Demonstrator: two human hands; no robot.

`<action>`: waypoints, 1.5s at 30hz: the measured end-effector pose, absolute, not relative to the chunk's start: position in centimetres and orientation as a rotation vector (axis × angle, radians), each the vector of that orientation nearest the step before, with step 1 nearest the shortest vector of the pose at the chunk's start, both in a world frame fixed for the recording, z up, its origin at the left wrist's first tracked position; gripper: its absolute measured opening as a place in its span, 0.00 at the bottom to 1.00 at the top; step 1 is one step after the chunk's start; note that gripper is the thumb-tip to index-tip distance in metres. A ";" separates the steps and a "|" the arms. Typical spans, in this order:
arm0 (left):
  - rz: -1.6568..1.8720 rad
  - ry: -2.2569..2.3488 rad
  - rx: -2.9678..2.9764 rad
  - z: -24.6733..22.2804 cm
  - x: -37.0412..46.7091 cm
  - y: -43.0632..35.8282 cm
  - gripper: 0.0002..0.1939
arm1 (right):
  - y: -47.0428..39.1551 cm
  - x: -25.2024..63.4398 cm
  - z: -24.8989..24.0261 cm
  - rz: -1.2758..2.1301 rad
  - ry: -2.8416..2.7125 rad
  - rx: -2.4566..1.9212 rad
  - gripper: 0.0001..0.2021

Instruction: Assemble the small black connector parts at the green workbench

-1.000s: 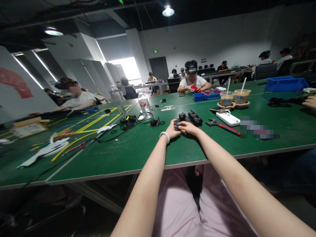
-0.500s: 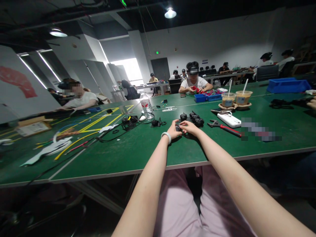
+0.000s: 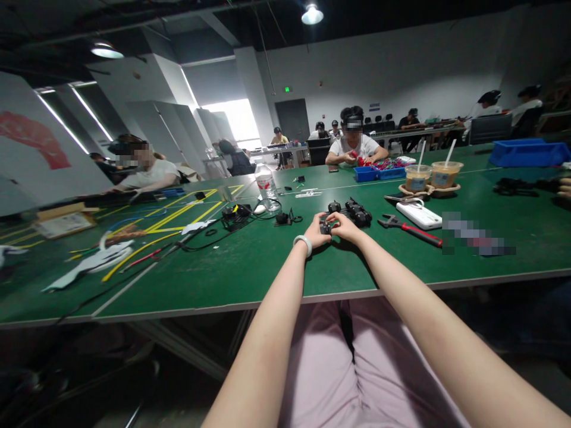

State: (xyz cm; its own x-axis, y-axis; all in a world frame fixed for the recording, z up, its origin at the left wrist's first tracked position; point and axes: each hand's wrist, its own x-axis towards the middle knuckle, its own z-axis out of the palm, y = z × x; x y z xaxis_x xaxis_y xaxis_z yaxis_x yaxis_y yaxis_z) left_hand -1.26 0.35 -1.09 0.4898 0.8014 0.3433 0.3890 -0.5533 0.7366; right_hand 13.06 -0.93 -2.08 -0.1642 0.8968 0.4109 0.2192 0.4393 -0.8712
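A small black part (image 3: 325,227) sits between my two hands, low over the green table (image 3: 250,267). My left hand (image 3: 316,232), with a pale bangle at the wrist, is closed on its left side. The fingers of my right hand (image 3: 344,227) pinch it from the right. Its exact kind is too small to make out. Just beyond my hands lie several black parts (image 3: 358,213), one of them a separate round-looking piece (image 3: 334,206). Another small black part (image 3: 282,218) rests to the left of my hands.
On the right lie an adjustable wrench (image 3: 410,229) with red handle and a white power bank (image 3: 419,215), near two drink cups (image 3: 418,178). A water bottle (image 3: 266,189), black cables (image 3: 238,217) and a yellow tube (image 3: 134,255) are leftward. A co-worker (image 3: 354,145) sits opposite.
The camera view has shifted slightly. More of the small black part now shows between my fingers, and both hands keep hold of it in about the same spot.
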 end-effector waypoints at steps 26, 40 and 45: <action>0.851 1.009 2.182 -1.3 -1.5 0.5 0.41 | -0.7 13.3 -2.2 0.858 -1.685 -1.010 0.15; 0.846 1.021 2.174 -0.8 -1.5 -0.1 0.41 | -0.3 13.6 -2.4 0.833 -1.734 -1.017 0.15; 0.856 1.018 2.174 -0.9 -1.5 0.0 0.42 | -0.2 13.6 -2.5 0.814 -1.743 -1.031 0.15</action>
